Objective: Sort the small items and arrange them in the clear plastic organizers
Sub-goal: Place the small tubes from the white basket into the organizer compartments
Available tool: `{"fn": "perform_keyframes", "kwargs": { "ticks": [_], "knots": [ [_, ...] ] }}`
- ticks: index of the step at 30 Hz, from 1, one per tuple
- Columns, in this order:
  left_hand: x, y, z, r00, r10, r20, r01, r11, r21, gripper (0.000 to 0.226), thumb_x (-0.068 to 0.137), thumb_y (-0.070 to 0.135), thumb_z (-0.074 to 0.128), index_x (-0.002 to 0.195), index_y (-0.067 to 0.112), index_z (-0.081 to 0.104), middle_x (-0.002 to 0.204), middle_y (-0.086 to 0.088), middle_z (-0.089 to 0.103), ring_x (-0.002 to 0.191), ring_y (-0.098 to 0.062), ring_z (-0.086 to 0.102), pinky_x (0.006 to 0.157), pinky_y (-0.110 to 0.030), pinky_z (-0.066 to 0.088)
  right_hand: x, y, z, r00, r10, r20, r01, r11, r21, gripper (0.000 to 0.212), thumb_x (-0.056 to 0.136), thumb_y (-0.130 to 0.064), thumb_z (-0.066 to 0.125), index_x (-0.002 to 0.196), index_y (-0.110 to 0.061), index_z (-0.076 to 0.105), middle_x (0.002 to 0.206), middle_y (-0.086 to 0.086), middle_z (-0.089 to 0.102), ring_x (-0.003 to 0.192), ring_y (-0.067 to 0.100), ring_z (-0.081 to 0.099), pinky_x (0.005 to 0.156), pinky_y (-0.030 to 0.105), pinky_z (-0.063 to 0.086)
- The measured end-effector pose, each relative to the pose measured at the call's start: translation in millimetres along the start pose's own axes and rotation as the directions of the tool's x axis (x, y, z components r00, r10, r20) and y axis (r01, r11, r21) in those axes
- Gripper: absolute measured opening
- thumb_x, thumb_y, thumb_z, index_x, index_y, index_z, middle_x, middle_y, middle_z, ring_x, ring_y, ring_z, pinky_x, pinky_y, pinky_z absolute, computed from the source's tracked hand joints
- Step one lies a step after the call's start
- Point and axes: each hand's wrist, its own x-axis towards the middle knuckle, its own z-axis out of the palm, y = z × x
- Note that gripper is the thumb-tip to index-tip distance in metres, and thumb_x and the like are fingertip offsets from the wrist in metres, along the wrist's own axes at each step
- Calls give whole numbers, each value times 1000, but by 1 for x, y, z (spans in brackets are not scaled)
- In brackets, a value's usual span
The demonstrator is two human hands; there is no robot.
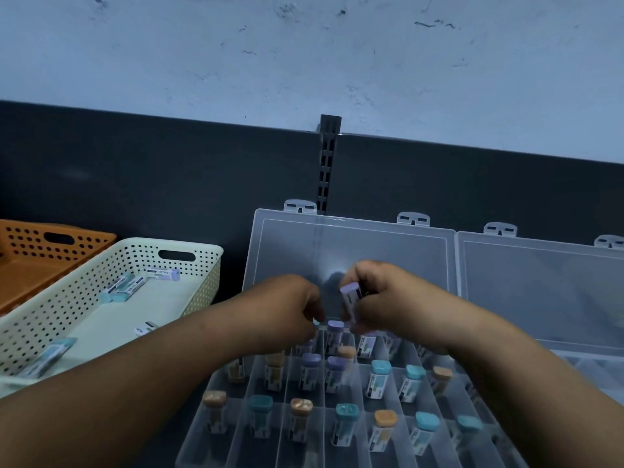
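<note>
A clear plastic organizer [216, 430] lies open before me, its compartments holding several small upright tubes with purple, teal and orange caps. My right hand [391, 298] grips a purple-capped tube [351, 300] above the back row. My left hand [287, 309] has its fingers curled down at the back row, beside another purple-capped tube [335, 334]; what its fingertips hold is hidden. The organizer's lid [351, 251] stands up behind both hands.
A cream perforated basket [189, 261] at left holds several loose tubes. An orange basket [67, 244] sits behind it. A second clear organizer [540, 292] stands open at right. A dark panel and a pale wall close off the back.
</note>
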Motion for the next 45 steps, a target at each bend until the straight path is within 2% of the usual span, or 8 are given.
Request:
{"fn": "perform_keyframes", "kwargs": {
  "ticks": [4,11,18,22,28,36,40,45],
  "knots": [
    [1,12,2,1000,29,3,-28,978,-207,7,82,23,71,85,27,65,75,10,63,64,2,57,55,-14,44,-5,-1,-3,998,-58,0,54,922,384,26,86,17,51,90,-8,60,80,17,65,69,23,64,64,30,57],
    [3,25,8,998,-54,-45,24,862,-507,16,84,25,70,87,9,68,83,-13,69,68,-14,57,65,-29,47,-13,6,-11,999,-40,-31,51,815,578,12,93,-2,56,102,3,62,91,24,67,77,26,63,63,25,55],
    [4,31,15,988,-78,-137,12,905,-425,9,85,23,68,80,17,64,70,1,62,58,-9,51,54,-22,42,-23,14,-25,988,-98,-121,117,980,163,8,93,-13,60,90,-11,68,82,18,65,73,17,57,66,28,49],
    [3,34,13,973,-127,-191,-21,779,-626,5,86,16,67,86,14,63,82,-11,68,68,-15,57,64,-31,47,-26,23,-30,995,-53,-82,57,997,55,7,90,-14,63,85,-16,67,80,18,66,71,22,54,69,47,50],
    [0,51,12,966,-140,-218,-88,613,-785,11,84,4,68,93,8,64,90,-12,69,82,-20,63,84,-40,54,-28,25,-17,996,-85,14,86,996,-39,12,88,-23,68,83,-11,66,71,7,61,65,17,53,67,46,52],
    [-2,57,20,961,-106,-256,-101,725,-681,24,81,3,71,101,10,58,87,-7,68,76,-13,63,67,-22,52,-34,17,-36,985,-171,-34,171,985,8,9,90,-28,64,96,-25,69,85,12,66,70,11,57,67,28,52],
    [-1,57,23,957,-83,-278,-122,754,-645,30,80,1,71,102,12,55,88,-8,67,74,-12,61,64,-22,50,-29,15,-32,975,-208,-75,194,968,-157,9,90,-32,64,87,-26,69,76,8,64,65,11,54,64,35,50],
    [-6,48,21,959,-47,-281,-100,867,-488,23,84,14,71,102,18,58,91,0,66,80,-11,63,68,-24,51,-23,18,-29,977,-192,-88,156,937,-312,14,90,-36,64,81,-25,66,63,-7,57,52,4,46,51,20,39]
  ]
}}
